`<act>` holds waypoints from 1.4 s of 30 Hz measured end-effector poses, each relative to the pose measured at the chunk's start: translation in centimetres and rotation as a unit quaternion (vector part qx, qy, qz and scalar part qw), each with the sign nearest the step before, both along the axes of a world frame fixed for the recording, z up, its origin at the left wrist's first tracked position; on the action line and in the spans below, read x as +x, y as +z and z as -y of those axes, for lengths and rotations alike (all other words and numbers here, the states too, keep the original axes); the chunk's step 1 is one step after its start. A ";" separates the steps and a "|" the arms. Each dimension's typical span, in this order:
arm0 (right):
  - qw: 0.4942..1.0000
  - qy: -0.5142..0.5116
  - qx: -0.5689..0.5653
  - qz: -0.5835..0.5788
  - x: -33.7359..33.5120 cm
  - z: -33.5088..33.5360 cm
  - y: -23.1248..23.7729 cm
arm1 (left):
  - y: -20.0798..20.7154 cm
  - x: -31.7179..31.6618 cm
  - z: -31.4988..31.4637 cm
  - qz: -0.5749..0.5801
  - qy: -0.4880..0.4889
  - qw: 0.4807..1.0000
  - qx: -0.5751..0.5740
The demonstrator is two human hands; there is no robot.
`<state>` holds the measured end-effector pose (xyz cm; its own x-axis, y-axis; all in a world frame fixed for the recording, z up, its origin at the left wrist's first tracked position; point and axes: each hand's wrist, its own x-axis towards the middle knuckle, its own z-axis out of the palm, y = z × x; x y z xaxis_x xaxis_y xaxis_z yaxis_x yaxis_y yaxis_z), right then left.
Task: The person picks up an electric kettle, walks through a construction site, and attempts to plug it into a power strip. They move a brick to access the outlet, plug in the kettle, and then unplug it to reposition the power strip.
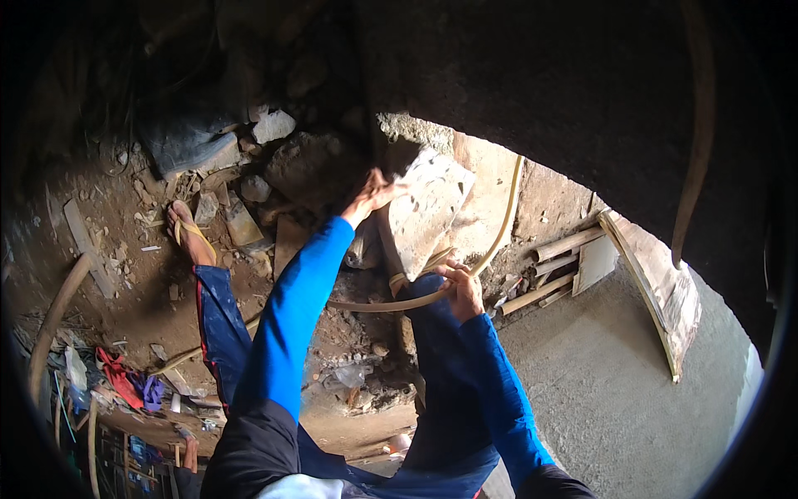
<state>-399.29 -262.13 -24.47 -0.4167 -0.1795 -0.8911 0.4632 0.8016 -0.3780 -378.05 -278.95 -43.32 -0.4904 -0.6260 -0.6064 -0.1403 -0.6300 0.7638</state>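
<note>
My right hand [463, 289] is closed round a long, pale bent cane [501, 237], which looks like rattan. From that hand the cane arcs up to the far right, and its other part [378, 307] runs left in front of my right knee. My left hand [374, 195] reaches forward, slightly blurred, with its fingers apart. It is at the left edge of a pale, pitted slab [428, 208] that stands tilted in the sunlight; whether it touches the slab I cannot tell. My right foot is hidden.
Rubble stones [273, 126] lie in the dark ahead, beside my sandalled left foot [191, 235]. On the right, several bamboo poles [559, 270] and a curved wooden board [657, 291] rest by grey concrete [611, 395]. Red cloth [119, 376] and litter lie lower left. A curved pole [697, 150] stands far right.
</note>
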 end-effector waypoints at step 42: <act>0.981 -0.050 0.073 -0.171 2.4 4.0 -8.7 | 5.6 22.5 -12.1 0.048 0.094 0.987 0.124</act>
<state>-396.89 -266.16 -33.17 -0.7045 -0.0025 -0.7097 0.4091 0.8157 -0.4090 -355.53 -266.85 -37.69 -0.3123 -0.5264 -0.7908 -0.0680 -0.8179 0.5713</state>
